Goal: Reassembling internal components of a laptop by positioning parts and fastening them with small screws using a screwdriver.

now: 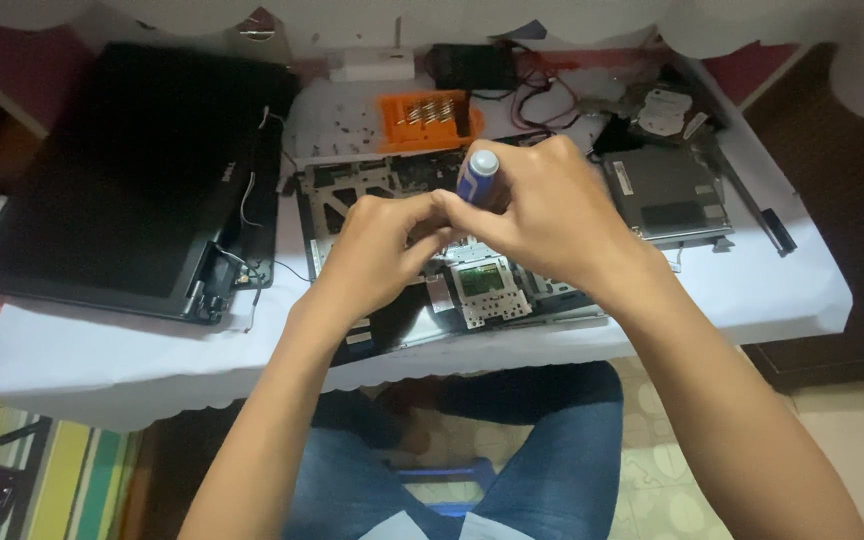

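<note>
A blue-handled screwdriver (479,172) stands upright over an opened laptop base (352,185) with bare metal frame and circuit parts. My right hand (542,205) is wrapped around the screwdriver's handle. My left hand (382,245) meets it just below, fingers pinched near the shaft; the tip is hidden behind my hands. A small silver board (487,285) lies in the base right under them.
A detached black laptop lid (122,170) lies at the left. An orange bit holder (427,115) and loose screws (342,130) sit at the back, with wires (537,95). A grey drive (667,190) lies at the right. The white table edge (432,365) runs above my knees.
</note>
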